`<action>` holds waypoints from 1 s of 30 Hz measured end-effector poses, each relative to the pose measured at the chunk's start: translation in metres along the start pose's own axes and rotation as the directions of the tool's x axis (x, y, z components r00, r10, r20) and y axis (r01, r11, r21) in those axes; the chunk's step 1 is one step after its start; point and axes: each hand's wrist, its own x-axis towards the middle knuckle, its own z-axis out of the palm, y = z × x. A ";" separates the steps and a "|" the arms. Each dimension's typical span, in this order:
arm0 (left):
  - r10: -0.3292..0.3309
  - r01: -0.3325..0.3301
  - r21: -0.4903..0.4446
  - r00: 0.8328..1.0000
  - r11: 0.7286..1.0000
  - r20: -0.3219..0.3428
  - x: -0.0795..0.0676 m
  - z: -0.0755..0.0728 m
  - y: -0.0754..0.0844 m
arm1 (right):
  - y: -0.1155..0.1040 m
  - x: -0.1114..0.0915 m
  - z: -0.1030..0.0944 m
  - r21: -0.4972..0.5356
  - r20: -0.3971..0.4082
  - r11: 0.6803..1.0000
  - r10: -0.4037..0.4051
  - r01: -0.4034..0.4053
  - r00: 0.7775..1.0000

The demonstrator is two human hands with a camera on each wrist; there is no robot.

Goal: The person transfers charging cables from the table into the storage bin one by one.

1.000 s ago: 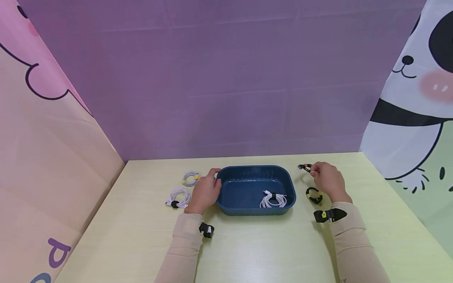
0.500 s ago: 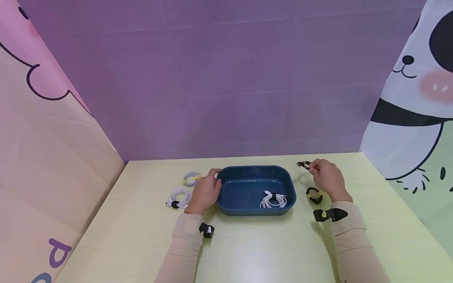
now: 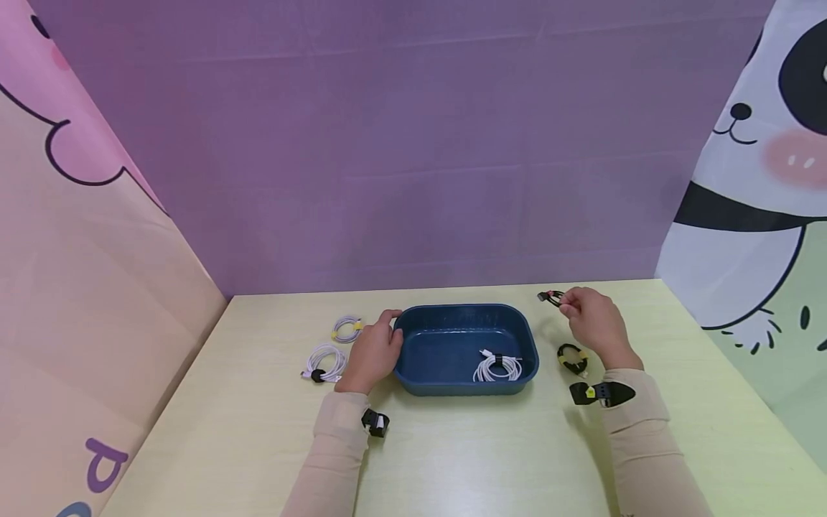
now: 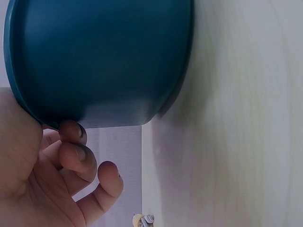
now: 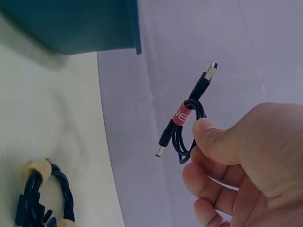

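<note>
In the head view, my right hand (image 3: pixel 597 324) holds a coiled black USB cable (image 3: pixel 550 297) in the air, right of the blue plastic bin (image 3: pixel 452 388). The right wrist view shows thumb and fingertips pinching the coil of this USB cable (image 5: pixel 183 137). A red strap binds it; a USB plug and a round barrel plug stick out. My left hand (image 3: pixel 373 353) grips the left rim of the bin, its fingers (image 4: pixel 75 158) curled at the edge in the left wrist view. Inside the bin, at its front right, lies a coiled white cable (image 3: pixel 496 368) with a black strap.
Left of the bin lie a white cable with a black strap (image 3: pixel 326 362) and a pale cable with yellow ties (image 3: pixel 347 329). A black cable with yellow ties (image 3: pixel 572 358) rests on the table (image 3: pixel 446 459) to the right. A purple cloth backdrop (image 3: pixel 413 143) stands behind.
My right hand has lifted slightly and shifted a little left towards the bin with the black USB cable. The left hand stays on the rim.
</note>
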 end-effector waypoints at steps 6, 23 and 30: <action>-0.002 0.002 0.004 1.000 1.000 0.000 0.000 -0.001 0.000 | -0.004 0.000 0.001 -0.005 -0.026 1.000 -0.022 0.022 0.999; 0.001 -0.001 0.013 1.000 1.000 -0.006 0.000 -0.002 0.000 | -0.010 -0.001 0.000 0.008 -0.025 1.000 -0.030 0.030 0.999; 0.003 -0.003 0.007 1.000 1.000 -0.003 -0.001 -0.002 0.000 | -0.014 -0.002 -0.001 0.006 -0.031 0.999 -0.048 0.049 0.998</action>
